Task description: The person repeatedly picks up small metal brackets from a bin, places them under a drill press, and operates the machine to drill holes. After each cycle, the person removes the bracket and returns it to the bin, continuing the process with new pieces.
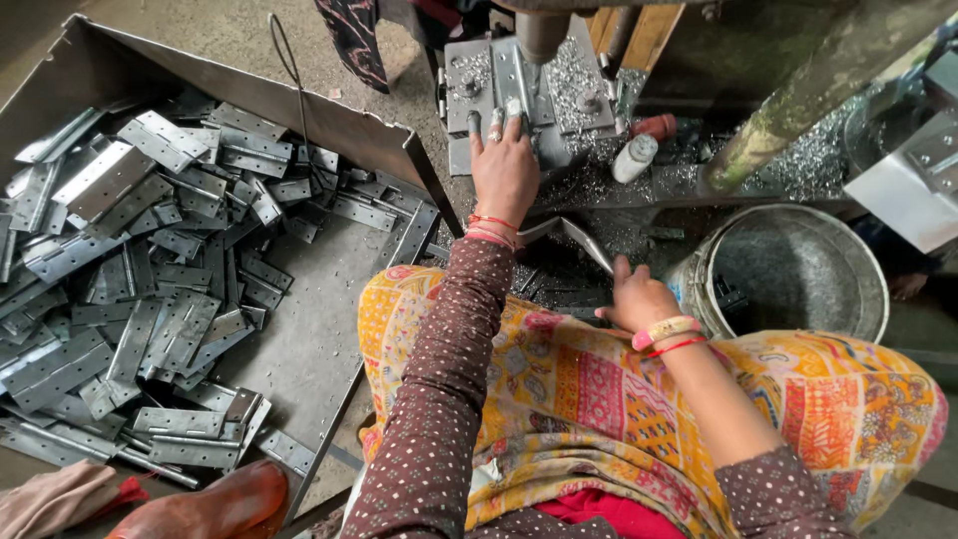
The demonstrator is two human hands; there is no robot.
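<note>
Under left grip (504, 165): hinge plate (511, 80).

Soft, even daylight over my work, no hard shadows, a dull sheen off the pile of metal hinges (150, 289) (brightest at upper left), dimmer under the press (529, 80), edges slightly bowed, focus mostly sharp.

Left hand (504, 170) stretched forward, fingertips (496, 122) pressing a flat grey metal hinge plate (511, 82) on the drill press bed (469, 90), under the dull steel spindle (542, 35). Right hand (639, 299) grips a bent grey metal hinge (571, 232) low by the round galvanised steel bucket (798, 274). Large sheet-metal tray (309, 329) to the left, heaped with grey punched hinges (140, 289).
</note>
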